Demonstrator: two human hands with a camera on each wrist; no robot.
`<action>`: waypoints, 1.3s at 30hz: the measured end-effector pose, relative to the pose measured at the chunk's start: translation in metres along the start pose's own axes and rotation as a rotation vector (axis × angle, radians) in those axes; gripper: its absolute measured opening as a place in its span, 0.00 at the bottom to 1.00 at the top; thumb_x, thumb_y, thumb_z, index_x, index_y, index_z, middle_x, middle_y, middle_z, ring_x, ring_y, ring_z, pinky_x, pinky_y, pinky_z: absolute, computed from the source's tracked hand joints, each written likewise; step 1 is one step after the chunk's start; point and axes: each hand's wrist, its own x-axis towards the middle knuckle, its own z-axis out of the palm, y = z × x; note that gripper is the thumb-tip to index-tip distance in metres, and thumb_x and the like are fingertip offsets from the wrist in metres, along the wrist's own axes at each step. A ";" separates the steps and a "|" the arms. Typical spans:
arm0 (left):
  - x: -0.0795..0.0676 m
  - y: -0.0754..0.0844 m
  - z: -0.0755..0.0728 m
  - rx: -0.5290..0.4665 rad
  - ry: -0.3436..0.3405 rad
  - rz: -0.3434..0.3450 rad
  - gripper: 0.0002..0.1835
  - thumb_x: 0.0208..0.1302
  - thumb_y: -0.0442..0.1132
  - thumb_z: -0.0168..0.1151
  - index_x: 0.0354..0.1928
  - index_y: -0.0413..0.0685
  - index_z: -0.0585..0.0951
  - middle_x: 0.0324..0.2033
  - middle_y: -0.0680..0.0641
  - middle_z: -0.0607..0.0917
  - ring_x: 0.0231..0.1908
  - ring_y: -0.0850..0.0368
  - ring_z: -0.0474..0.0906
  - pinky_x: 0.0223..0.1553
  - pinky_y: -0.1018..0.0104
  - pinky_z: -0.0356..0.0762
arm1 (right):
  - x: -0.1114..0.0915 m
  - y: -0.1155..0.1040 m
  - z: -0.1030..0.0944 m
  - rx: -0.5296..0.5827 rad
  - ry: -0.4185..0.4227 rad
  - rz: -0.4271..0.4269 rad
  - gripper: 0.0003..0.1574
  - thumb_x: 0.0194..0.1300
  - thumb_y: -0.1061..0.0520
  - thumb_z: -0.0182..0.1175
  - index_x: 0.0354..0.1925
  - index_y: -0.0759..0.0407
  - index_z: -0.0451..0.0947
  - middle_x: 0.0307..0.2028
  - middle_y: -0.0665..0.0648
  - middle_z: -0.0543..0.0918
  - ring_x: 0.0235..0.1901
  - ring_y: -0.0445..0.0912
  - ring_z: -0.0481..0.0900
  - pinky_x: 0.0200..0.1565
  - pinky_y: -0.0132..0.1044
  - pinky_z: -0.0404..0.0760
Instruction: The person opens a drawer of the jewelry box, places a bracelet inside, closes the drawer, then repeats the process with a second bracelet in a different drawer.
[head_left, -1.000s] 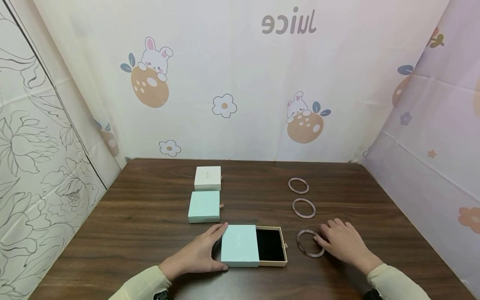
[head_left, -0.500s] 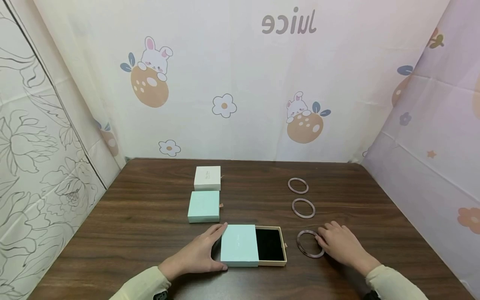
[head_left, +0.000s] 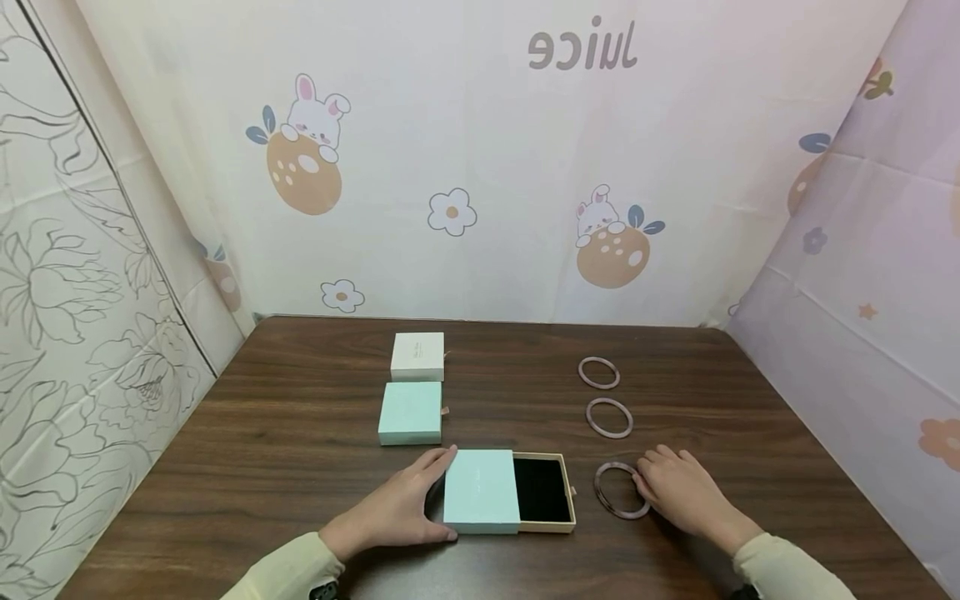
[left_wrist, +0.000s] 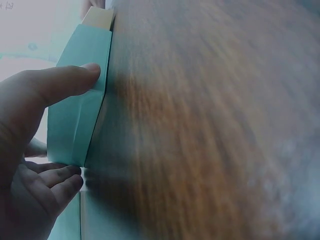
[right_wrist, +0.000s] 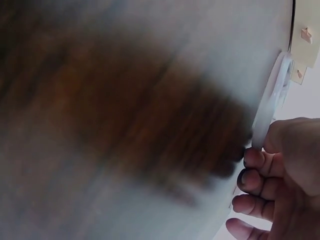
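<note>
A mint-green sliding box lies at the table's near middle, its tray with a black lining pulled partway out to the right. My left hand grips the box's left end, the thumb on the near side and the other fingers round the left end and far corner. To the right of the tray lies a pale, purplish bangle with a brown patch. My right hand pinches its right side between thumb and forefinger; in the right wrist view the bangle is edge-on.
Two more pale bangles, a middle one and a far one, lie behind in a column. A second mint box and a white box stand behind the left hand. A patterned curtain borders the table's back.
My right hand has drawn slightly nearer and its fingers have closed in on the near bangle's edge. The left hand and the box stay in place.
</note>
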 end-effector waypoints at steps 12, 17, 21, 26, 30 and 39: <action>0.000 0.001 0.000 -0.002 -0.003 -0.003 0.55 0.50 0.54 0.73 0.74 0.42 0.53 0.66 0.43 0.62 0.59 0.45 0.68 0.53 0.50 0.71 | 0.003 -0.004 -0.009 0.018 -0.025 -0.005 0.17 0.61 0.56 0.61 0.19 0.47 0.67 0.22 0.44 0.71 0.27 0.45 0.68 0.28 0.40 0.62; 0.000 0.000 -0.001 0.003 0.001 -0.005 0.55 0.50 0.54 0.73 0.74 0.42 0.53 0.66 0.43 0.62 0.58 0.44 0.69 0.53 0.49 0.71 | 0.010 -0.009 -0.018 0.020 -0.019 -0.027 0.14 0.61 0.56 0.60 0.21 0.48 0.69 0.23 0.45 0.73 0.29 0.47 0.71 0.29 0.42 0.66; 0.000 0.000 -0.001 0.002 -0.001 -0.008 0.55 0.50 0.54 0.73 0.74 0.42 0.53 0.66 0.43 0.62 0.59 0.43 0.68 0.53 0.48 0.70 | 0.016 -0.013 -0.026 0.020 -0.018 -0.042 0.15 0.62 0.56 0.60 0.20 0.49 0.69 0.22 0.45 0.72 0.28 0.46 0.71 0.28 0.42 0.66; 0.000 0.000 0.000 0.010 0.000 -0.004 0.55 0.50 0.54 0.73 0.74 0.42 0.53 0.66 0.43 0.63 0.59 0.44 0.69 0.53 0.50 0.71 | 0.023 -0.018 -0.032 0.029 -0.012 -0.065 0.19 0.61 0.56 0.59 0.17 0.46 0.65 0.20 0.43 0.69 0.26 0.43 0.67 0.28 0.39 0.62; 0.000 0.001 0.001 0.014 0.001 -0.001 0.55 0.50 0.55 0.73 0.74 0.42 0.53 0.66 0.43 0.63 0.58 0.44 0.69 0.53 0.49 0.71 | 0.027 -0.023 -0.034 0.025 0.018 -0.094 0.20 0.60 0.56 0.60 0.17 0.46 0.64 0.19 0.42 0.67 0.26 0.43 0.66 0.27 0.37 0.60; 0.000 0.001 0.001 0.019 0.010 0.000 0.55 0.49 0.54 0.73 0.73 0.41 0.54 0.66 0.43 0.63 0.58 0.44 0.69 0.53 0.49 0.70 | 0.037 -0.034 -0.038 0.021 0.002 -0.117 0.20 0.62 0.55 0.58 0.17 0.46 0.63 0.19 0.41 0.65 0.24 0.42 0.62 0.28 0.37 0.60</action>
